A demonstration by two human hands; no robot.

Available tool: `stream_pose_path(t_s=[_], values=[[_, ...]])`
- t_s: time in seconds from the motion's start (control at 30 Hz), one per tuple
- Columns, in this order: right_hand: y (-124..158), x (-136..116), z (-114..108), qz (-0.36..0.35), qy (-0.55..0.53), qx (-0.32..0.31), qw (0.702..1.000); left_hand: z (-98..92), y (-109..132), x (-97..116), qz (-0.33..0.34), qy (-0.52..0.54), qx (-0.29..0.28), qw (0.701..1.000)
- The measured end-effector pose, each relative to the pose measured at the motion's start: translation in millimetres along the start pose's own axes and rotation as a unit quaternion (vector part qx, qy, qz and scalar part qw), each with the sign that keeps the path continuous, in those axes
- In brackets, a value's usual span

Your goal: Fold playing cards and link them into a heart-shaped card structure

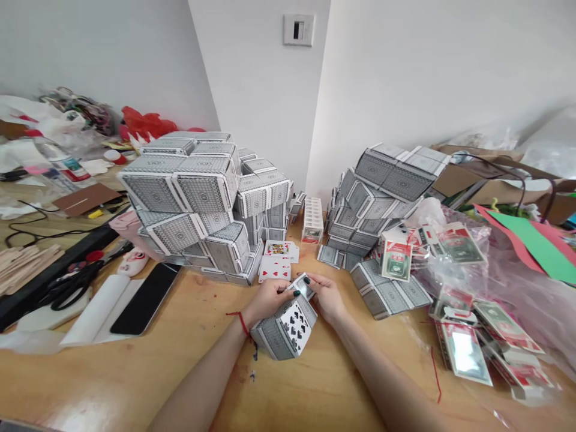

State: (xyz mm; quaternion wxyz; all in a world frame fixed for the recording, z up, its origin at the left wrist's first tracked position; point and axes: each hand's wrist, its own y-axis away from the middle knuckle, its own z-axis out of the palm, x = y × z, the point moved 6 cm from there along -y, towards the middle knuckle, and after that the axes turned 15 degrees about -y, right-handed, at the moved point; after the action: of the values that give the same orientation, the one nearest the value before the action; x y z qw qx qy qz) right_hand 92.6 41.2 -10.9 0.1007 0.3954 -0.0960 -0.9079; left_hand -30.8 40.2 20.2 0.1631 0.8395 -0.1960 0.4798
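Low over the wooden table, both hands grip a small folded-card block [276, 337] made of playing cards, with grey patterned backs and one spade face showing. My left hand [272, 297] pinches its upper left end, thumb on top. At the upper right end, my right hand [326, 296] is closed with its thumb on the same block. Some fingers of both hands are hidden behind it. Just beyond the hands lie loose face-up playing cards [274, 268], red suits showing.
Card-block stacks rise at left [204, 180] and right [373, 192], with a card-block piece [391, 291] nearer on the right. Red-and-green card boxes [465, 354] and plastic wrap [513, 294] lie at right. A black phone [146, 300] and scissors [74, 282] lie at left.
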Motion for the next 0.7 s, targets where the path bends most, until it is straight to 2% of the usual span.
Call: stream_pose_path(t_s=[0.1,0.2,0.3,0.43,0.57,0.7], values=[[0,-3,-5,-0.053,0.038,0.050,0.997,-0.5,-1,0,-0.008,-0.006,0.011,1.000],[0,-7,-7,-0.059,0.017,0.056,0.997,-4.4,1,1,-0.006,0.028,0.003,1.000],[-1,-16,-12,-0.071,-0.026,0.060,0.995,-12.1,4,0,-0.004,0.148,-0.009,0.989],[-5,-31,-32,-0.112,-0.056,0.106,0.986,-20.2,8,3,0.030,0.311,-0.013,0.950],[-11,-37,-41,-0.129,-0.063,0.083,0.986,-18.6,9,2,0.019,0.335,0.028,0.942],[-11,-35,-36,-0.096,-0.042,0.038,0.994,-14.0,8,-6,0.000,0.309,0.073,0.948]])
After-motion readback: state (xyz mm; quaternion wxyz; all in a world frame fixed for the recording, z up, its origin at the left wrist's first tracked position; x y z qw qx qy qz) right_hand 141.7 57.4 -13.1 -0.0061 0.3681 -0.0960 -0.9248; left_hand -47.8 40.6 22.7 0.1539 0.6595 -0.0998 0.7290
